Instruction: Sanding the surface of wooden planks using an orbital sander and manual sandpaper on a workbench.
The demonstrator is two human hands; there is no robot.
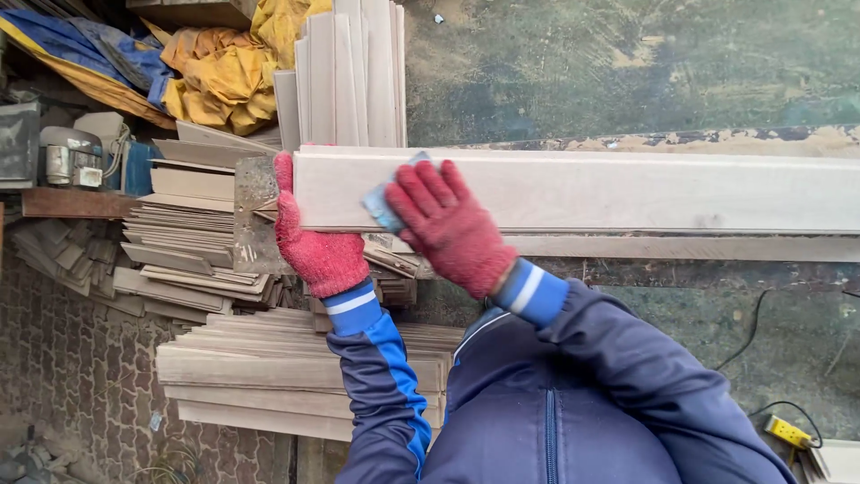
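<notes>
A long pale wooden board [582, 191] lies across the green workbench [627, 63], its left end sticking out past the bench. My left hand [309, 237], in a red knit glove, grips that left end. In a matching red glove, my right hand [448, 224] presses a small blue-grey sanding pad [381, 206] flat on the board's top face, close to the left end.
Stacks of cut wooden slats [260, 367] lie below and left of the board, with more planks [345, 76] standing behind it. Yellow and blue tarps [215, 72] are piled at upper left near a motor [67, 157]. A yellow tool [788, 432] and black cable lie at lower right.
</notes>
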